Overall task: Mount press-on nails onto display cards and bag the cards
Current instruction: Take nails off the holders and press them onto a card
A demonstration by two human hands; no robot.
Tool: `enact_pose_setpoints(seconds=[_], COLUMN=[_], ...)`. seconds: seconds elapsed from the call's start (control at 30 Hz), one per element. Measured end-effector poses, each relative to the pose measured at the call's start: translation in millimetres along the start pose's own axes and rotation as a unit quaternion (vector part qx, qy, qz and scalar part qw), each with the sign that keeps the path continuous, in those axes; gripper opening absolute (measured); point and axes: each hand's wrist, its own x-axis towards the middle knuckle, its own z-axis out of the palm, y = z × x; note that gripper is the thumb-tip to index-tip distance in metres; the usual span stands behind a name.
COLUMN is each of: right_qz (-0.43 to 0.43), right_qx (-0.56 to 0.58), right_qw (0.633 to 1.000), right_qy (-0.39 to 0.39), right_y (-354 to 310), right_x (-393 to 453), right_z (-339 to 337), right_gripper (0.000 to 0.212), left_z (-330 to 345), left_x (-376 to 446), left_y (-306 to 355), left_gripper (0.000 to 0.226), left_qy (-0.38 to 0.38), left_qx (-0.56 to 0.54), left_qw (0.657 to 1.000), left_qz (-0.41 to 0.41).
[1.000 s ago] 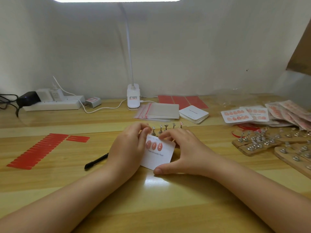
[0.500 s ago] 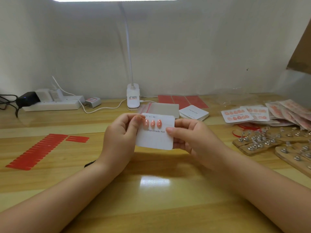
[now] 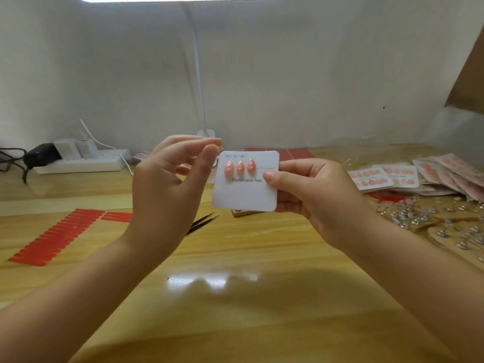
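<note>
Above the table (image 3: 235,323), right hand (image 3: 314,195) pinches one card (image 3: 245,191) bearing three nails (image 3: 240,166); left hand (image 3: 167,184) fingers loose.

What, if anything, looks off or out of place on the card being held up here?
Nothing looks damaged. The card, pinched by the right hand, carries only three nails, crowded at the left of its top row; the rest of the row is bare. The third sits slightly higher. The left hand is beside it, not touching.

Small home craft spot for making fake nails. Wooden surface (image 3: 235,310) by plain white wall. Lamp (image 3: 201,87) shines from above. Power strip (image 3: 81,159), red sticker strips (image 3: 55,237), tweezers (image 3: 203,222), finished nail cards (image 3: 385,176) lie about.
</note>
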Motion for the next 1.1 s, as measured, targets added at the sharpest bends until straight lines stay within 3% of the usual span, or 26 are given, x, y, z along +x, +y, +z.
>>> enact_pose_setpoints(seconds=[0.23, 0.43, 0.9, 1.1], right_qz=[-0.013, -0.038, -0.065, -0.028], right_qx=[-0.028, -0.050, -0.043, 0.016], right_qw=[0.999, 0.997, 0.995, 0.999], right_qy=[-0.021, -0.044, -0.065, -0.041], right_y=[-1, -4, -3, -3], right_x=[-7, -11, -12, -6], right_z=[12, 15, 13, 9], right_gripper=[0.009, 0.009, 0.011, 0.013], left_z=[1, 4, 6, 9], left_x=[-3, -5, -8, -12], left_y=[2, -4, -10, -6], left_gripper=[0.017, 0.022, 0.022, 0.041], left_qy=[-0.048, -0.044, -0.056, -0.100], left_qx=[0.135, 0.210, 0.200, 0.111], left_qw=[0.982, 0.959, 0.956, 0.975], left_qz=[0.123, 0.184, 0.207, 0.162])
